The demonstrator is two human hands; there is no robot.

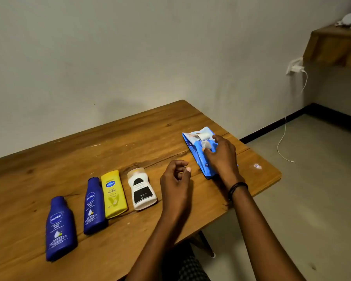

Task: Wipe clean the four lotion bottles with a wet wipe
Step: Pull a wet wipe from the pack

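Wipe-fetching step: right hand [221, 157] pinches a wet wipe [206, 146] at the blue pack [199, 157], centre-right; left hand [175, 177] hovers half-curled, empty; four lotion bottles [114, 194], lower left, await wiping once it pulls free.

bare table [114, 138] behind bottles [114, 194] | wipe pack [201, 157] right, seemingly flat
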